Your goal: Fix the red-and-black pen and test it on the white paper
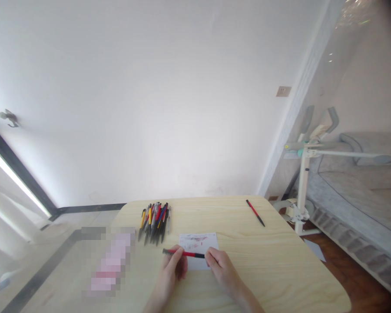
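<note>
A red and black pen is held level between my two hands, above a white sheet of paper with reddish and dark marks. My left hand pinches the pen near its left end. The fingers of my right hand are closed round its black right end, whose tip they hide. Beyond my left hand lies a pile of several pens in red, yellow, blue, black and clear. Another red and black pen rests alone at the back right of the table.
The pale wooden table has rounded corners and stands near a white wall. A blurred pink patch shows at the left. On the right are a white exercise machine and a grey sofa.
</note>
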A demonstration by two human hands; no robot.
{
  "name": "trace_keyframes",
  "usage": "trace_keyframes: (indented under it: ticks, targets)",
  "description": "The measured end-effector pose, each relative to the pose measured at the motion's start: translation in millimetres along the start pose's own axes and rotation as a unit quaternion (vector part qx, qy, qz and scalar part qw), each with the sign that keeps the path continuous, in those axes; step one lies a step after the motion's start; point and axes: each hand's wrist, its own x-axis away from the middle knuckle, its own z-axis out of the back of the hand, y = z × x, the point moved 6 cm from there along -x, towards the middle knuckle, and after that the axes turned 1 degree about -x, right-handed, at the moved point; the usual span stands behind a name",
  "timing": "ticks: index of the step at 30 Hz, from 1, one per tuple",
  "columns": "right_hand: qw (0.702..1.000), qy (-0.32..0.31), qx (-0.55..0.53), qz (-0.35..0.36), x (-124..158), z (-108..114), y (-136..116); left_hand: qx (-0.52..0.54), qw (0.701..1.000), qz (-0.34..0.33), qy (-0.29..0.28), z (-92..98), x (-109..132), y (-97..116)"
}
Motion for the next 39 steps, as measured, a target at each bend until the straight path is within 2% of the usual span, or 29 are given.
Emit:
trace_keyframes:
  ticks: [4,9,14,20,26,29,39]
  targets:
    - [1.000,0.022,-0.016,-0.002,1,2,0,-0.022,1.000,-0.013,0.000,-1.4,0,0]
    - [0.997,0.063,-0.031,0.016,2,5,1,-0.033,0.999,-0.016,0.028,2.5,-2,0]
    - [0.994,0.106,-0.042,0.001,2,8,5,0.017,0.995,-0.033,0.092,11.5,-1,12]
    - [0.995,0.099,-0.007,0.011,1,8,0,0.021,0.994,-0.038,0.105,16.4,-1,12]
    - [0.995,0.098,0.000,0.025,0,10,-1,0.037,0.982,-0.085,0.167,24.7,-1,17]
    - [0.994,0.101,0.006,0.035,0,10,-3,0.041,0.976,-0.088,0.194,27.6,-2,21]
    - [0.987,0.141,0.007,0.070,-2,14,1,0.031,0.975,-0.085,0.204,31.6,-5,18]
